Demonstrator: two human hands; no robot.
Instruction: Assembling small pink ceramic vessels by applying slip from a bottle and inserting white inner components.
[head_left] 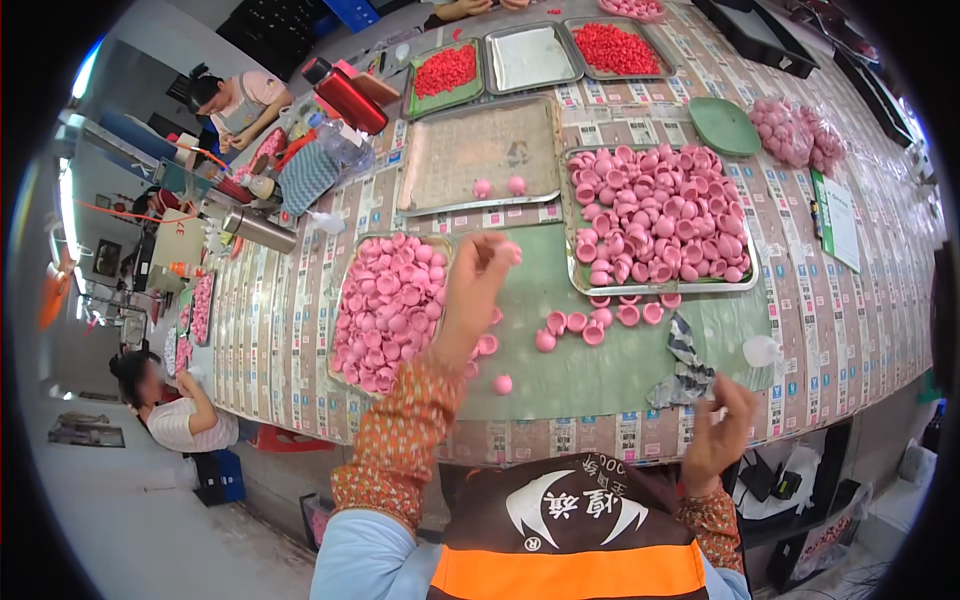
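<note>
My left hand point(482, 268) is raised over the green mat point(530, 385), its thumb and fingers pinching a small pink ball-like piece point(513, 252). At the mat's right front, the fingers of my right hand point(718, 430) are curled on the lower edge of a crumpled grey and black rag point(685, 372). Several loose pink hollow half-shells point(577, 321) lie between my hands, and a single pink ball point(502, 384) sits nearer to me. Left of my forearm is a metal tray heaped with pink pieces point(385, 315). A larger heap of half-shells point(660, 215) fills the tray at right.
A shallow metal tray point(470, 150) at the back holds two pink balls. Beyond it stand trays of small red pieces point(445, 72). A red flask point(345, 95) and a steel thermos point(258, 230) are at left. Bagged pink balls point(785, 130) lie at right. Other people sit around.
</note>
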